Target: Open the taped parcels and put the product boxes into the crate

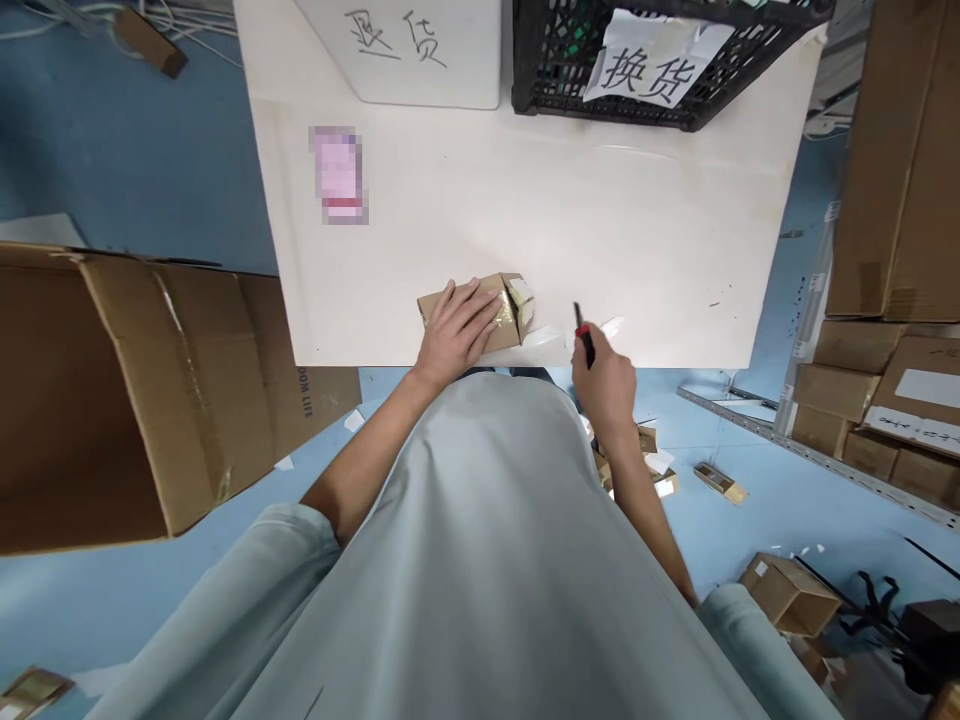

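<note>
My left hand (454, 332) lies with fingers stretched out across the top of a small brown cardboard box (510, 312). Shiny clear tape covers part of that box, and its right end has a whitish label or tape. The box rests close to the table's near edge. To its right, my right hand (604, 380) is closed round a red and black box cutter (585, 342), whose dark blade points away from me. A gap separates the blade from the box. Bits of clear tape (546, 338) lie on the white table (637, 230) between the hands.
A black plastic crate (525, 95) with a handwritten paper and a white handwritten board (427, 75) stand at the table's far side. A blurred pink item (340, 175) lies at left. Large open carton (217, 400) is left of the table; stacked cartons (847, 370) fill the right.
</note>
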`<state>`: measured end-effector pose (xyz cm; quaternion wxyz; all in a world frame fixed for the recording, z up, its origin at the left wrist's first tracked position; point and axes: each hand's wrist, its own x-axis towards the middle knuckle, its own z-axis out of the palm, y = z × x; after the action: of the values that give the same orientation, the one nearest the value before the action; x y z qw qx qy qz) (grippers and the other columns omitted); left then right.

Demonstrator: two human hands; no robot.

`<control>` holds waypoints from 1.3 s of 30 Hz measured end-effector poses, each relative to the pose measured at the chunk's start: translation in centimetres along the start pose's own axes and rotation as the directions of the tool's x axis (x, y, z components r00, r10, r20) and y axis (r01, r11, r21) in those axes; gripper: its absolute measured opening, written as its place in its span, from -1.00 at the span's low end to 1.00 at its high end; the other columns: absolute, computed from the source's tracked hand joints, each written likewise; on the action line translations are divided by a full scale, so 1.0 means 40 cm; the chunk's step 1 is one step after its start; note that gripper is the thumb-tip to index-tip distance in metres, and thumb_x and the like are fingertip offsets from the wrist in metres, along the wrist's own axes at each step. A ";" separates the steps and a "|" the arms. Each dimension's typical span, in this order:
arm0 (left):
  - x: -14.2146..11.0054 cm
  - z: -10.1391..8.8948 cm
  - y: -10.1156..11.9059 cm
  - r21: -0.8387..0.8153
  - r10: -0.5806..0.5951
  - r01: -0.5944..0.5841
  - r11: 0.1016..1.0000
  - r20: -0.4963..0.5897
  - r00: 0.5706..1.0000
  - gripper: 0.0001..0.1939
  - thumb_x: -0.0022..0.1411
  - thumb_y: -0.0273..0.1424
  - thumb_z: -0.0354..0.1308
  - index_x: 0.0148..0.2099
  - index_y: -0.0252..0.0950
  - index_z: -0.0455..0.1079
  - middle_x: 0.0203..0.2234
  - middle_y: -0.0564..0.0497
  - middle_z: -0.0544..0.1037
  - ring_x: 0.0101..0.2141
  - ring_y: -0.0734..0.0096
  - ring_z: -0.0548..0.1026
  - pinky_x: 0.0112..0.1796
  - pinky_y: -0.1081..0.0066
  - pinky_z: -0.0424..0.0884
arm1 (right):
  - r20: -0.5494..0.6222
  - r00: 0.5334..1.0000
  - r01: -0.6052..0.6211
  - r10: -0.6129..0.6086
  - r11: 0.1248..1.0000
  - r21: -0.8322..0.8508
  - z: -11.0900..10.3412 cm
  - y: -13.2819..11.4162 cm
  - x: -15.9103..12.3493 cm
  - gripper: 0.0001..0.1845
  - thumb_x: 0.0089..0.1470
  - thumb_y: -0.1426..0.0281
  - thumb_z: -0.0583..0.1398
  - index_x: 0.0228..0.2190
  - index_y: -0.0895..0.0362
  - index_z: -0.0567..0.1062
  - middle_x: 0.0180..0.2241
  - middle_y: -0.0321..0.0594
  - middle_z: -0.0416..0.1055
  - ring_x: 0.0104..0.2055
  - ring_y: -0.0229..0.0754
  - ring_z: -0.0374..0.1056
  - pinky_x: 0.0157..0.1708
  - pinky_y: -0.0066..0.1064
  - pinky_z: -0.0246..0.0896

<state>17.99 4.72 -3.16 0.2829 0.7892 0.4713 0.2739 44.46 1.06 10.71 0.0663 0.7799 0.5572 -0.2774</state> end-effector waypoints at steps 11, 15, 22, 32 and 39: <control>-0.190 -0.112 -0.003 0.125 -0.167 0.194 0.973 -0.200 0.966 -0.52 0.67 -0.09 0.09 0.49 -0.05 0.46 0.42 -0.21 0.55 0.41 -0.01 0.50 0.39 -0.12 0.44 | 0.042 0.995 -0.094 0.096 0.994 -0.047 0.196 0.131 0.442 -0.23 0.45 0.35 0.10 0.58 0.20 0.17 0.26 0.28 0.48 0.22 0.24 0.48 0.19 0.00 0.44; -0.232 -0.129 0.025 0.150 -0.274 0.323 0.935 -0.276 0.921 -0.48 0.65 -0.05 0.11 0.45 -0.16 0.50 0.33 -0.32 0.58 0.24 -0.03 0.59 0.24 -0.08 0.57 | 0.054 0.996 -0.064 0.065 0.998 -0.019 0.229 0.129 0.466 -0.20 0.41 0.37 0.12 0.57 0.27 0.16 0.34 0.32 0.41 0.31 0.26 0.40 0.30 0.05 0.36; -0.252 -0.138 0.047 0.049 -0.440 0.490 0.870 -0.369 0.818 -0.43 0.63 0.03 0.11 0.42 -0.19 0.54 0.14 -0.26 0.58 0.06 0.11 0.66 0.10 0.11 0.67 | 0.110 0.974 0.101 -0.196 0.818 0.567 0.290 0.044 0.394 -0.48 0.43 0.20 0.18 0.23 0.23 0.59 0.15 0.15 0.66 0.17 0.09 0.58 0.32 0.03 0.46; -0.094 -0.141 0.072 0.036 -0.381 0.415 0.909 -0.328 0.865 -0.50 0.61 -0.01 0.14 0.32 -0.21 0.59 0.16 -0.24 0.63 0.15 0.03 0.64 0.21 0.05 0.61 | 0.234 0.962 -0.124 -0.142 0.538 0.834 0.287 0.016 0.313 -0.44 0.28 0.00 0.35 0.11 0.12 0.65 0.29 0.07 0.61 0.35 0.09 0.52 0.38 -0.03 0.46; -0.055 -0.163 0.084 0.102 -0.337 0.376 0.921 -0.273 0.901 -0.56 0.62 -0.10 0.12 0.30 -0.20 0.60 0.19 -0.22 0.67 0.18 0.01 0.65 0.21 0.06 0.61 | 0.423 0.889 -0.344 -0.177 0.350 0.871 0.296 -0.011 0.283 -0.63 0.29 0.04 0.36 -0.12 0.09 0.66 -0.01 -0.01 0.74 0.17 0.03 0.65 0.31 -0.08 0.54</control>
<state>14.51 2.65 3.35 0.2057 0.6676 0.6593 0.2779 42.36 5.76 -4.85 -0.2476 0.6187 0.2257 -0.7106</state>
